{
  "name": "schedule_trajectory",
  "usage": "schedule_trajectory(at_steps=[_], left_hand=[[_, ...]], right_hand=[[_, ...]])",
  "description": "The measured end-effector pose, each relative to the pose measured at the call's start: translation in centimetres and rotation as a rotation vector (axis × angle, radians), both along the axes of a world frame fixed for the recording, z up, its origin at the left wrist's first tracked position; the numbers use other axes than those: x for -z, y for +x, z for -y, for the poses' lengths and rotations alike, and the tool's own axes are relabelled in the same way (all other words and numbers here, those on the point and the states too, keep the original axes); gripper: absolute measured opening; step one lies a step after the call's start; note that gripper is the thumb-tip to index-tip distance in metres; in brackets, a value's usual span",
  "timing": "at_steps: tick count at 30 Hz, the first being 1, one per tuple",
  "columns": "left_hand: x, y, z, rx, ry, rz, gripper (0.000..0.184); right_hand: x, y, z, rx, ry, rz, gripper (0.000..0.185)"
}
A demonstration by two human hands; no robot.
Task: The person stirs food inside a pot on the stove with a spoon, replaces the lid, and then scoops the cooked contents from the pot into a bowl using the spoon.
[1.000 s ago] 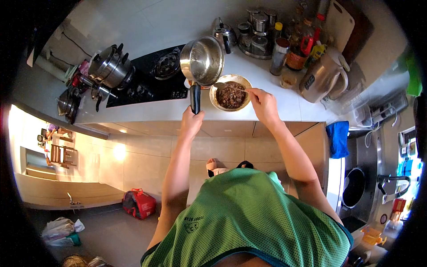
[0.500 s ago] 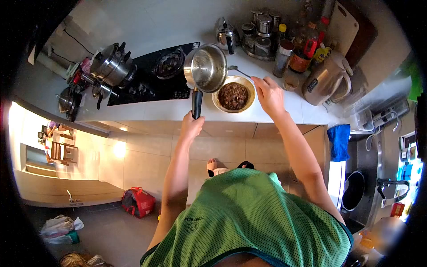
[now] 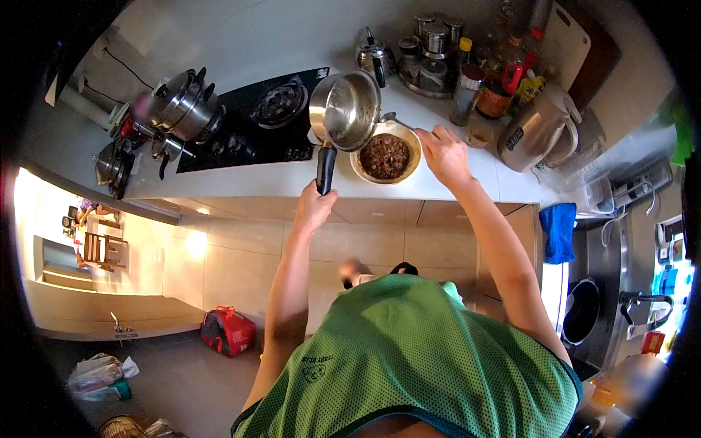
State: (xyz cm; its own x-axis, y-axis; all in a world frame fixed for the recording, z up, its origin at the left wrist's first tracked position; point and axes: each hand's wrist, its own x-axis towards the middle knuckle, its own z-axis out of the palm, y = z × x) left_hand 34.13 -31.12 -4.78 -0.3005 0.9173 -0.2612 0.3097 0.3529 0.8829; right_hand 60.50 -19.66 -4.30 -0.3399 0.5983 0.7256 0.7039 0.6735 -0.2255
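Note:
My left hand (image 3: 315, 206) is wrapped round the black handle of a steel saucepan (image 3: 345, 109). The pan is tilted to the right, its inside facing me, with its rim at the upper left of a pale bowl (image 3: 415, 164). A dark brown, chunky food (image 3: 385, 156) fills much of the bowl, which stands on the white counter. In a pinch, my right hand (image 3: 444, 155) holds a metal spoon (image 3: 398, 120) by its handle; the spoon's head lies close to the pan's right rim. Whether it touches the rim I cannot tell.
Left of the pan is a black hob (image 3: 252, 120), with a steel pot (image 3: 182, 106) at its far left. A small kettle (image 3: 372, 55), jars and sauce bottles (image 3: 498, 87) line the wall. A large steel jug (image 3: 537, 131) stands at right, near the sink (image 3: 610, 277).
The saucepan has shifted slightly right and tilted more over the bowl's edge. The spoon has moved a little right and down with my right hand.

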Motion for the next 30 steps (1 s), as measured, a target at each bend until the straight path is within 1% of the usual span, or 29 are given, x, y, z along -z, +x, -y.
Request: schedule_trajectory(at_steps=[4, 8, 10, 13, 19, 21, 22, 24, 26, 28, 29, 30], left_hand=[[0.4, -0.3, -0.3, 0.008, 0.029, -0.026, 0.016], [0.3, -0.4, -0.2, 0.010, -0.002, -0.024, 0.017], [0.2, -0.2, 0.0, 0.017, -0.007, -0.110, 0.018], [0.6, -0.4, -0.1, 0.036, -0.008, -0.161, 0.019], [1.0, -0.4, -0.2, 0.037, 0.011, -0.154, 0.021], [1.2, -0.4, -0.3, 0.035, 0.023, -0.163, 0.021], [1.4, -0.4, -0.4, 0.030, 0.034, -0.173, 0.022], [1.5, -0.4, -0.6, 0.036, 0.048, -0.181, 0.021], [1.0, -0.3, -0.4, 0.043, 0.061, -0.187, 0.020], [-0.8, 0.6, -0.2, 0.000, -0.073, 0.070, 0.016], [-0.8, 0.5, -0.2, 0.001, -0.071, 0.070, 0.016], [-0.6, 0.2, -0.1, 0.009, -0.062, 0.230, 0.014]], right_hand=[[-0.8, 0.1, 0.4, 0.039, -0.045, -0.022, 0.017], [-1.3, -0.1, 0.0, 0.028, 0.013, -0.030, 0.016], [-1.3, -0.2, 0.0, 0.021, 0.038, -0.023, 0.016], [-1.1, -0.2, 0.1, 0.025, 0.047, 0.019, 0.016], [-0.7, -0.6, 0.7, 0.039, 0.010, 0.033, 0.015], [-0.6, -0.6, 1.4, 0.020, -0.107, 0.009, 0.015], [-0.6, -0.5, 1.7, 0.020, -0.106, 0.009, 0.015], [-0.7, 0.1, 2.3, -0.061, -0.148, 0.033, 0.013], [0.0, 0.6, 2.6, -0.071, -0.150, 0.047, 0.013], [0.5, 1.1, 2.7, -0.076, -0.146, 0.060, 0.013], [0.6, 1.3, 2.8, -0.062, -0.171, 0.033, 0.013], [0.7, 1.4, 2.9, -0.048, -0.198, 0.004, 0.013]])
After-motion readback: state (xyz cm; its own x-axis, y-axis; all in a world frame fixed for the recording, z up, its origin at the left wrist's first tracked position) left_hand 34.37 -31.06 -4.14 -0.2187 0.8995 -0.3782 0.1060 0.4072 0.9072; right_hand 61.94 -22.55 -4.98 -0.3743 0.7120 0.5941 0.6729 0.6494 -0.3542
